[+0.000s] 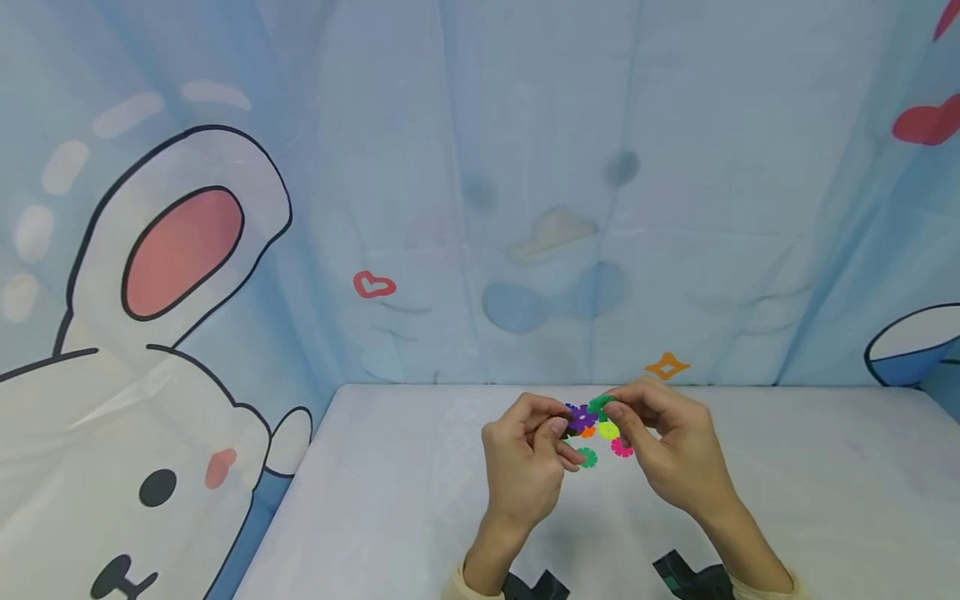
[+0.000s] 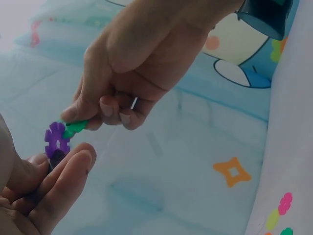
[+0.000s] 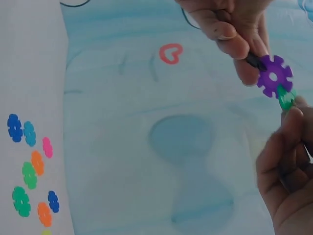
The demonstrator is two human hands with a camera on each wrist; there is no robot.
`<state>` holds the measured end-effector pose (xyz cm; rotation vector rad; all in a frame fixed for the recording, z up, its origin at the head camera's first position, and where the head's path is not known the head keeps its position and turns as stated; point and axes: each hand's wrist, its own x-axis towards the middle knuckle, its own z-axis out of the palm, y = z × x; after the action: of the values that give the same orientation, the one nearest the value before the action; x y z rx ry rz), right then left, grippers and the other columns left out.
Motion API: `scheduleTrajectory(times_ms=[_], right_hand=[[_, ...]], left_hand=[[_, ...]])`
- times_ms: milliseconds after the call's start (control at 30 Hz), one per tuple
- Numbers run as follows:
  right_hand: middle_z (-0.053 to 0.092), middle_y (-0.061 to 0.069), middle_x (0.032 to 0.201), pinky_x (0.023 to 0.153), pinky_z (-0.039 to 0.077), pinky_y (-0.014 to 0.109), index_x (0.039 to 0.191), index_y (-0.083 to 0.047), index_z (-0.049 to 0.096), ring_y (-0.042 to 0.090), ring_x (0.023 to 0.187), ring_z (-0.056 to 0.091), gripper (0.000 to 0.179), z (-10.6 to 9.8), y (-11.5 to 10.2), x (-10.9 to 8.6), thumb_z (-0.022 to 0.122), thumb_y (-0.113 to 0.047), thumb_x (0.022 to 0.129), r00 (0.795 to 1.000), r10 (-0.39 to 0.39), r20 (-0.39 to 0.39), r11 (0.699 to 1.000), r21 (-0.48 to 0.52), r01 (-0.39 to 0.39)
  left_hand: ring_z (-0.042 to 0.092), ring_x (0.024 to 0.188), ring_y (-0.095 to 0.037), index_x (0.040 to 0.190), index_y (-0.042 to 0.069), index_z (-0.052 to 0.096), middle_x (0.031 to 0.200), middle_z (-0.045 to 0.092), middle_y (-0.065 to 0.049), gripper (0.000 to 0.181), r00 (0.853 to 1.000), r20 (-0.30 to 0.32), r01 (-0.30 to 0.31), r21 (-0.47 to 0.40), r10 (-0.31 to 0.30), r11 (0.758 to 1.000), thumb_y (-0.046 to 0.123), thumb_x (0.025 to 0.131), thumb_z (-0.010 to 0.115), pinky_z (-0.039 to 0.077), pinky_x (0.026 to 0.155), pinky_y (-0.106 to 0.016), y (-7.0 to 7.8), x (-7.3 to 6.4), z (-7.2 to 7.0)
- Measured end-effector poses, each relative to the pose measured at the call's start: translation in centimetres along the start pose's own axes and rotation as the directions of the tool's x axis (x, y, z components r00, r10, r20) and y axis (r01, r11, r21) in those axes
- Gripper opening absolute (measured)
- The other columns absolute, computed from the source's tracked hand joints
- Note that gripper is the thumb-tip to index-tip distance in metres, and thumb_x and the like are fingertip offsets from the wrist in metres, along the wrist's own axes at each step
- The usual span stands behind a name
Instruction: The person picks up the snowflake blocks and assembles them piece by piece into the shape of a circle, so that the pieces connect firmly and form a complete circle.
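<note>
My left hand (image 1: 525,458) pinches a dark notched plastic disc (image 3: 254,61) between thumb and fingers. A purple snowflake building disc (image 3: 274,76) with a hole in its middle is joined to that dark one. From the other side, my right hand (image 1: 678,450) grips a green snowflake disc (image 2: 76,128) by its edge. The green disc meets the purple one at its rim, edge-on to it in both wrist views. Fingers cover much of the dark and green discs. Both hands are raised over the white table.
Several loose snowflake discs lie on the white table (image 1: 390,483) beyond the hands, among them a pink one (image 1: 622,447), a yellow one (image 1: 608,431) and a dark blue one (image 3: 14,128). A blue patterned curtain (image 1: 405,200) hangs behind the table's far edge.
</note>
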<state>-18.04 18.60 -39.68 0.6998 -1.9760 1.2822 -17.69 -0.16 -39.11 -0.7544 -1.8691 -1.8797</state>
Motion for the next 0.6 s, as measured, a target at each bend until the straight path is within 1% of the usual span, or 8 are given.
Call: scheduleTrajectory(times_ms=[67, 167, 300, 433, 500, 533, 600], right_hand=[[0.066, -0.003, 0.082, 0.064, 0.050, 0.013, 0.102, -0.005, 0.077, 0.005, 0.064, 0.056, 0.034, 0.4, 0.1, -0.1, 0.075, 0.023, 0.082, 0.999, -0.010, -0.034, 1.000, -0.022, 0.009], [0.068, 0.002, 0.082, 0.067, 0.051, 0.010, 0.099, -0.004, 0.078, 0.004, 0.063, 0.058, 0.035, 0.7, 0.1, -0.3, 0.076, 0.025, 0.078, 0.997, -0.011, -0.074, 0.999, -0.045, 0.007], [0.071, 0.006, 0.083, 0.068, 0.053, 0.009, 0.096, -0.003, 0.079, 0.002, 0.064, 0.062, 0.035, 1.0, 0.0, -0.4, 0.078, 0.026, 0.076, 0.995, 0.000, -0.104, 0.999, -0.052, -0.005], [0.073, 0.008, 0.083, 0.069, 0.054, 0.008, 0.095, -0.003, 0.080, -0.003, 0.065, 0.064, 0.033, 1.1, 0.2, -0.4, 0.080, 0.024, 0.076, 0.993, 0.012, -0.116, 0.998, -0.066, -0.020], [0.074, 0.009, 0.084, 0.070, 0.055, 0.008, 0.095, -0.003, 0.081, -0.005, 0.067, 0.065, 0.032, 1.1, 0.4, -0.4, 0.080, 0.023, 0.076, 0.994, 0.015, -0.110, 0.997, -0.070, -0.023], [0.075, 0.009, 0.084, 0.071, 0.055, 0.008, 0.096, -0.003, 0.081, -0.005, 0.068, 0.066, 0.032, 1.1, 0.6, -0.4, 0.081, 0.022, 0.077, 0.995, 0.019, -0.102, 0.997, -0.067, -0.026], [0.075, 0.008, 0.084, 0.068, 0.056, 0.009, 0.097, -0.003, 0.081, -0.003, 0.065, 0.066, 0.031, 1.0, 0.9, -0.4, 0.081, 0.021, 0.077, 0.997, 0.033, -0.076, 0.997, -0.061, -0.038]], left_hand=[[0.071, 0.049, -0.028, 0.099, -0.006, 0.066, 0.086, 0.077, -0.026, 0.008, 1.000, -0.011, -0.006, -0.001, 0.006, 1.000, -0.005, 0.104, 0.060, 0.060, 0.048, -0.028, -0.2, -0.1, 0.1], [0.070, 0.048, -0.030, 0.098, -0.007, 0.066, 0.085, 0.077, -0.026, 0.008, 1.000, -0.025, 0.013, -0.010, -0.013, 1.000, -0.007, 0.103, 0.060, 0.060, 0.047, -0.028, -0.5, -0.1, 0.3], [0.069, 0.046, -0.032, 0.096, -0.007, 0.067, 0.083, 0.077, -0.026, 0.009, 0.998, -0.048, 0.044, -0.031, -0.046, 0.999, -0.010, 0.102, 0.060, 0.059, 0.045, -0.030, -0.9, -0.2, 0.5], [0.068, 0.043, -0.025, 0.095, -0.006, 0.067, 0.082, 0.077, -0.025, 0.012, 0.997, -0.056, 0.046, -0.005, -0.047, 0.999, -0.013, 0.100, 0.059, 0.058, 0.043, -0.029, -1.3, -0.2, 0.6], [0.067, 0.043, -0.019, 0.095, -0.005, 0.067, 0.081, 0.077, -0.024, 0.013, 0.998, -0.041, 0.054, 0.010, -0.053, 0.999, -0.013, 0.100, 0.059, 0.057, 0.043, -0.029, -1.5, -0.2, 0.4], [0.067, 0.044, -0.018, 0.096, -0.004, 0.067, 0.081, 0.077, -0.023, 0.013, 0.997, -0.025, 0.067, 0.017, -0.066, 0.998, -0.013, 0.100, 0.059, 0.058, 0.043, -0.029, -1.6, -0.1, 0.3], [0.068, 0.044, -0.019, 0.098, -0.004, 0.065, 0.080, 0.076, -0.024, 0.011, 0.994, 0.025, 0.109, 0.002, -0.109, 0.994, -0.011, 0.102, 0.058, 0.059, 0.044, -0.030, -1.9, 0.1, -0.1]])
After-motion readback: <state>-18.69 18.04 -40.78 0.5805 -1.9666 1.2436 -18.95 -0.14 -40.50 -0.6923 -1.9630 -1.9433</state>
